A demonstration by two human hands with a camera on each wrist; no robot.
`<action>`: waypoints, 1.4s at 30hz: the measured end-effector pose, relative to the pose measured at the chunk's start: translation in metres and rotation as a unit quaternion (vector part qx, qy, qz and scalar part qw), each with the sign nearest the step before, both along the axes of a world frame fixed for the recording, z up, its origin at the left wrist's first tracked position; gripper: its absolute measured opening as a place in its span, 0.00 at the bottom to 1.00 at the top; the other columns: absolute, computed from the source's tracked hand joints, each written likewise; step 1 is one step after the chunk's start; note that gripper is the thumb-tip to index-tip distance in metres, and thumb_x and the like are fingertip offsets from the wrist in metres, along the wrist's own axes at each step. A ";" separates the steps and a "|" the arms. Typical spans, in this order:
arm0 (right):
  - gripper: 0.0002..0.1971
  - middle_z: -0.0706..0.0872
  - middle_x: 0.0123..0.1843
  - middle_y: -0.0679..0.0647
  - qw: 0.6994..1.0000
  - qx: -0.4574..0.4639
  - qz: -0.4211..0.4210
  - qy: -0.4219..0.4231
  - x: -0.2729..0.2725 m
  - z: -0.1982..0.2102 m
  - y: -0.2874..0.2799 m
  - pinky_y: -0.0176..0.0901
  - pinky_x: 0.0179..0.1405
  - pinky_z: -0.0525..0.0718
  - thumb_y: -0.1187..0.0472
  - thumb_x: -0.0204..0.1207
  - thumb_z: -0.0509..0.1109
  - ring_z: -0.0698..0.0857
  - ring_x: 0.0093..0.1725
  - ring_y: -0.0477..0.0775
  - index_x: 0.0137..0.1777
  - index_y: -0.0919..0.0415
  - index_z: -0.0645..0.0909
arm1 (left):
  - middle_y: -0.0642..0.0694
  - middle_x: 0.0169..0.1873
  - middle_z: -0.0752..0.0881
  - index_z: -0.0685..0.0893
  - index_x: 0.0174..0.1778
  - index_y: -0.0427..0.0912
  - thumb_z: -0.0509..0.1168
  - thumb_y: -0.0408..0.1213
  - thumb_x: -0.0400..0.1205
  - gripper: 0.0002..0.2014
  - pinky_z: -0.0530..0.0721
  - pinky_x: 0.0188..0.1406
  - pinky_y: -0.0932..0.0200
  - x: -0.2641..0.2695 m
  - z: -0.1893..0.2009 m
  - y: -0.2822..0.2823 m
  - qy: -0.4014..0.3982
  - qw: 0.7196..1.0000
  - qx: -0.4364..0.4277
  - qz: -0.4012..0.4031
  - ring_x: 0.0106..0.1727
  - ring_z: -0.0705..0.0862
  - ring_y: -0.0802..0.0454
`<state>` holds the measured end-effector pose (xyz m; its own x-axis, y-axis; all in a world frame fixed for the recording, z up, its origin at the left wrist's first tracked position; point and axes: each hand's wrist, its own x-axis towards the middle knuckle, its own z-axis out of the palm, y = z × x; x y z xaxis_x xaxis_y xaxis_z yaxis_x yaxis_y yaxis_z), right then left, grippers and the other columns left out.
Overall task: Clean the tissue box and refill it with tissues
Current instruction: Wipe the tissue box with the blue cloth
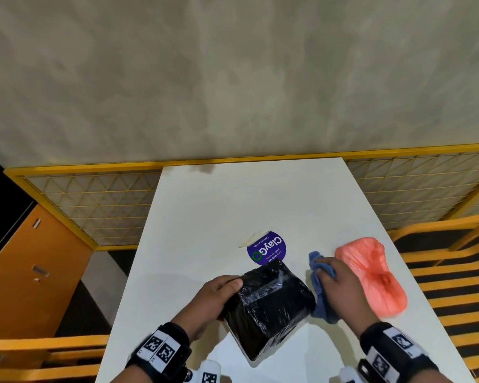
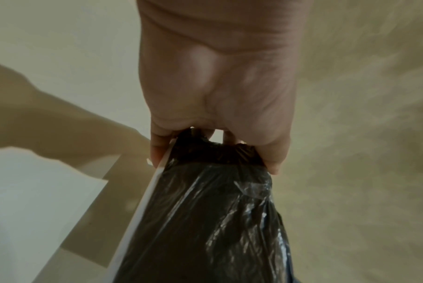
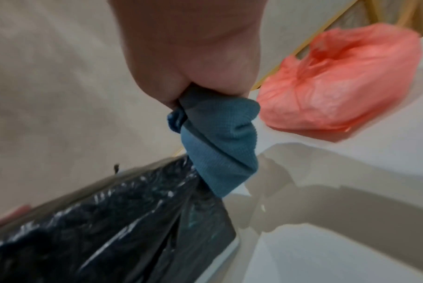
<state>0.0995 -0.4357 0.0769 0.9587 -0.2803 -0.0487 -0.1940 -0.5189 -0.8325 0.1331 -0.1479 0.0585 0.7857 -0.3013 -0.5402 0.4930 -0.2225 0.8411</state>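
Note:
A black tissue box [image 1: 268, 305] wrapped in shiny clear film sits tilted on the white table [image 1: 205, 211]. My left hand [image 1: 219, 294] grips its left end, thumb on top; in the left wrist view the left hand [image 2: 215, 145] curls over the tissue box [image 2: 205, 220] at its end. My right hand [image 1: 335, 280] holds a bunched blue cloth [image 1: 320, 291] against the box's right side. In the right wrist view the right hand [image 3: 205, 90] clasps the blue cloth [image 3: 217, 145], which hangs down to the tissue box [image 3: 109, 229]. A pink plastic bag [image 1: 371, 275] lies to the right.
A round purple sticker [image 1: 267, 247] is on the table just beyond the box. Yellow slatted chairs [image 1: 454, 272] stand right and left of the table. A yellow-framed mesh panel [image 1: 94, 197] runs behind it. An orange cabinet [image 1: 31, 272] stands at the left. The pink plastic bag [image 3: 338, 92] rests near the table's right edge.

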 end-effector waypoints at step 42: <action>0.17 0.86 0.56 0.60 0.938 0.298 -0.027 0.177 0.014 -0.018 0.009 0.49 0.37 0.86 0.54 0.78 0.73 0.89 0.50 0.58 0.64 0.53 0.75 | 0.42 0.76 0.82 0.84 0.70 0.53 0.57 0.32 0.90 0.18 0.79 0.74 0.37 0.015 -0.028 -0.002 -0.746 0.452 0.303 -0.385 0.73 0.83 0.37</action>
<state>0.1137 -0.4270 0.0590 0.8383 -0.1511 -0.5238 -0.5248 0.0361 -0.8504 0.1480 -0.1501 0.0309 0.2000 -0.9473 0.2502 -0.9413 -0.2567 -0.2193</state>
